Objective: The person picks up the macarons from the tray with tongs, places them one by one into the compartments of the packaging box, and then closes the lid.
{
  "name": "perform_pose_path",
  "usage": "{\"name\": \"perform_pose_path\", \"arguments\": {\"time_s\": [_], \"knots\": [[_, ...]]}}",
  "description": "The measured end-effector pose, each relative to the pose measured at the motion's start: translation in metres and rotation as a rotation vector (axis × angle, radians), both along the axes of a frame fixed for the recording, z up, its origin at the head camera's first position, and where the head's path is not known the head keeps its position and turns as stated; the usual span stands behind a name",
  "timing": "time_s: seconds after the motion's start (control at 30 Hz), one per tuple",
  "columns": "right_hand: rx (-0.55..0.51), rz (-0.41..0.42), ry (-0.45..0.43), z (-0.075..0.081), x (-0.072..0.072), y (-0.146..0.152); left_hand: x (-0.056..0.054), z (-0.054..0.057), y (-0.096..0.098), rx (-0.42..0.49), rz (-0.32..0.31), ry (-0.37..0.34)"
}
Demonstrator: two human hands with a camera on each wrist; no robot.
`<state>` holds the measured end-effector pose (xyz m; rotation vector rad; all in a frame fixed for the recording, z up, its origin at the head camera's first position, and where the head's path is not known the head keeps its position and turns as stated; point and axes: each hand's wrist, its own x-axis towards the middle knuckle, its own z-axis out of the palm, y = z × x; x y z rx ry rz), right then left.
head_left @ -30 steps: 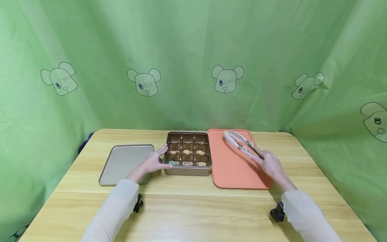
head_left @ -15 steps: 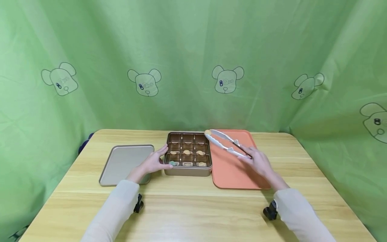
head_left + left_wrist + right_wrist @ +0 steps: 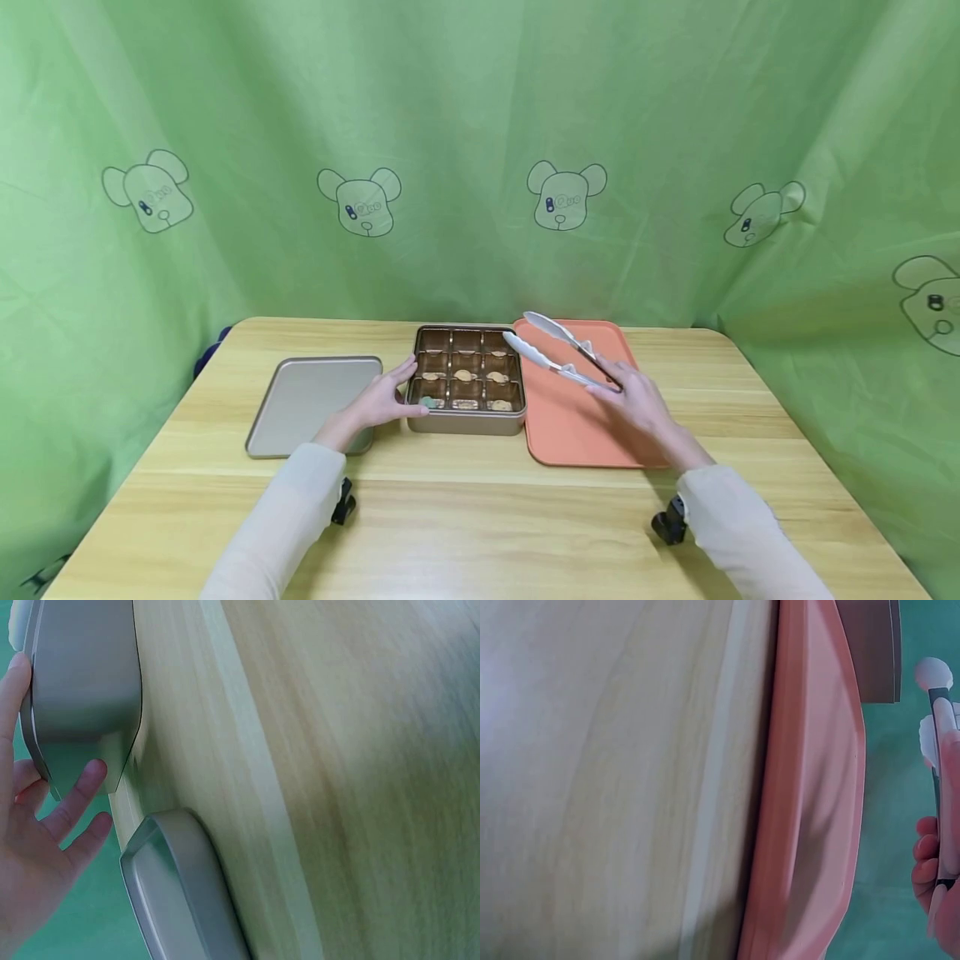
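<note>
My left hand [image 3: 381, 403] lies at the near left corner of a brown metal tin [image 3: 467, 424], fingers extended along its left side and thumb at the front rim. The tin has a divided insert. Small cookies [image 3: 464, 376] lie in several compartments, and a greenish piece [image 3: 429, 402] sits in the near left one. My right hand [image 3: 636, 398] grips a pair of kitchen tongs [image 3: 573, 348] with pale tips. Those tips stand apart near the tin's far right corner, with nothing seen between them. In the right wrist view, the fingers curl round the tongs [image 3: 946, 817].
A coral tray [image 3: 585, 429] lies against the tin's right side, under the tongs. Left of the tin, partly behind my left hand, is a flat metal lid [image 3: 300, 408]. A green curtain [image 3: 465, 267] hangs behind the wooden table [image 3: 480, 517].
My right hand moved left with the tongs, carrying a cookie toward the tin. The tips have spread and the cookie has left them; one now shows in the far right compartment. My left hand stayed.
</note>
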<state>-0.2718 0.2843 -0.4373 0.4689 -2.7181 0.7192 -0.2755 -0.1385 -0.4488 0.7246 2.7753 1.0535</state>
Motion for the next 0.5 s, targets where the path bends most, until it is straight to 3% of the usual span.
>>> {"name": "perform_pose_path", "arguments": {"time_s": [0.23, 0.5], "knots": [[0.007, -0.013, -0.002, -0.002, 0.003, 0.006, -0.002, -0.001, 0.000, -0.002, 0.005, -0.003], [-0.074, -0.067, -0.029, -0.002, 0.007, 0.014, 0.000, 0.000, 0.000, -0.002, 0.003, 0.000]]}}
